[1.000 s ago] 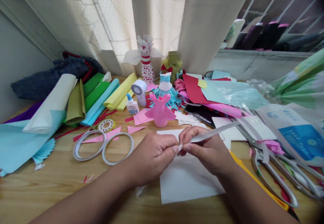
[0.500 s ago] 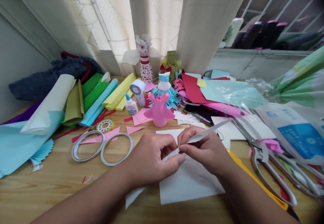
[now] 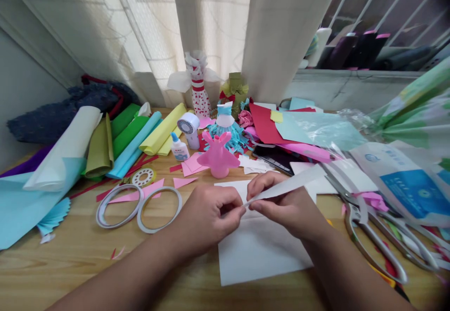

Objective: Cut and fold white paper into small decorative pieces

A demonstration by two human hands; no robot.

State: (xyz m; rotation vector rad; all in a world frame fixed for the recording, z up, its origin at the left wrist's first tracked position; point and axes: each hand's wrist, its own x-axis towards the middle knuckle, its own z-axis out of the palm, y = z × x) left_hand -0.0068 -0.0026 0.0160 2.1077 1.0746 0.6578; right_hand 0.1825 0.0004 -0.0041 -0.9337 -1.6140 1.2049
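My right hand (image 3: 286, 205) pinches a long white paper strip (image 3: 288, 184) between thumb and fingers, and the strip rises toward the upper right. My left hand (image 3: 207, 219) has its fingertips closed on the strip's near end, close to my right hand. Both hands hover over a flat white paper sheet (image 3: 262, 250) lying on the wooden table (image 3: 52, 273). Two rolls of double-sided tape (image 3: 117, 205) lie left of my left hand, and a pink paper dress figure (image 3: 218, 157) stands just beyond it.
Steel scissors (image 3: 372, 229) lie to the right, partly on a clear plastic bag (image 3: 397, 179). Along the back are rolled coloured paper (image 3: 131, 144), a glue bottle (image 3: 179, 147), a small fan (image 3: 189, 130), a blue paper dress (image 3: 225, 128) and red card (image 3: 263, 125). Curtains hang behind.
The strip's lower tail no longer shows past my left hand, whose fingers now pinch its end. The white piece below my left wrist has gone from view, and the whole view has shifted slightly.
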